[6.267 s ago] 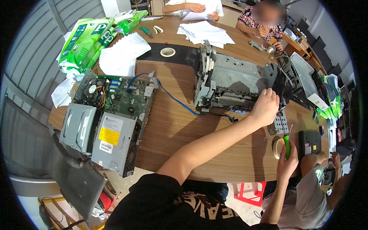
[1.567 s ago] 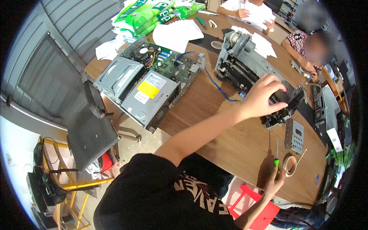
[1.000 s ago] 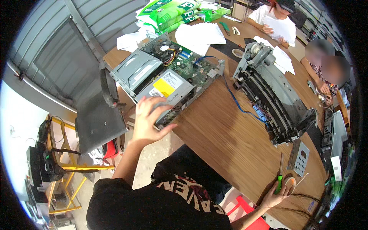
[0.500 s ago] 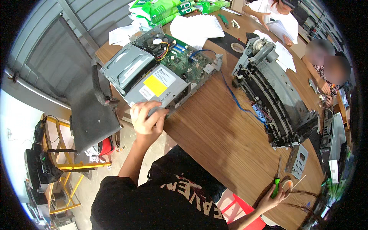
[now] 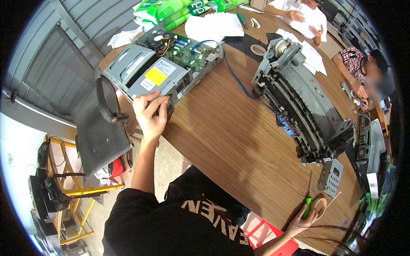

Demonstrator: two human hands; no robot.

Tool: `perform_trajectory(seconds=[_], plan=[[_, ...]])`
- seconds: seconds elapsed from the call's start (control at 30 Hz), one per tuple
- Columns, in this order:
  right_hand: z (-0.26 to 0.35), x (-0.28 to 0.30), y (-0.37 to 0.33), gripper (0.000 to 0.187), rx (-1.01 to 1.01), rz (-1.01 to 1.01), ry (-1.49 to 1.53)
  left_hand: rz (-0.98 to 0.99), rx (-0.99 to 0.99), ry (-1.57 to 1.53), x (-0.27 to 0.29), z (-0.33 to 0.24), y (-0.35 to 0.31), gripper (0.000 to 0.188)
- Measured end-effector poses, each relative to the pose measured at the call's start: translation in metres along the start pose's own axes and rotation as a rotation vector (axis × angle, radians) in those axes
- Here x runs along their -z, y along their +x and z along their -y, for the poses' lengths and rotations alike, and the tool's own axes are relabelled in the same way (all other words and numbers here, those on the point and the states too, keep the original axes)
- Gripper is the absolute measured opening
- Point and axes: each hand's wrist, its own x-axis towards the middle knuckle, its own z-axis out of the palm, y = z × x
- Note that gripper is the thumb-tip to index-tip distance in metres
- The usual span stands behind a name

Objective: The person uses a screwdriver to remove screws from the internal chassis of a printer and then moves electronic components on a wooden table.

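Note:
An opened desktop computer case lies at the table's left side, with a green circuit board, a drive cage and a grey power supply bearing a yellow label. My left hand is bent over the power supply's near corner and grips the case there, fingertips on top and thumb by the vented face. At the lower right, my right hand is closed around the green handle of a screwdriver, its shaft pointing away from me. Beside that hand a roll of tape stands on edge.
A long dismantled printer mechanism lies across the table's right half. A blue cable runs between it and the case. A perforated metal bracket, paper sheets and green packages lie around. Two people work across the table.
The computer case has slid left and away and turned slightly under my left hand, showing more of the power supply's vented face. My right hand keeps the screwdriver in place.

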Motion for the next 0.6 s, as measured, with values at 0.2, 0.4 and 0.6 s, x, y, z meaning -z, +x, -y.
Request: perform_trajectory(seconds=[0.2, 0.4, 0.6], plan=[[-0.004, 0.001, 0.002, 0.025, 0.037, 0.003, -0.045, 0.169, 0.126, -0.336, 0.028, 0.016, 0.018, 0.021], [0.002, 0.002, 0.000, 0.027, 0.078, -0.134, -0.488, 0.067, 0.412, -0.177, 0.040, 0.076, 0.047, 0.022], [0.048, 0.009, 0.005, 0.029, 0.169, -0.202, 0.114, -0.060, 0.216, -0.006, 0.012, 0.166, 0.081, 0.032]])
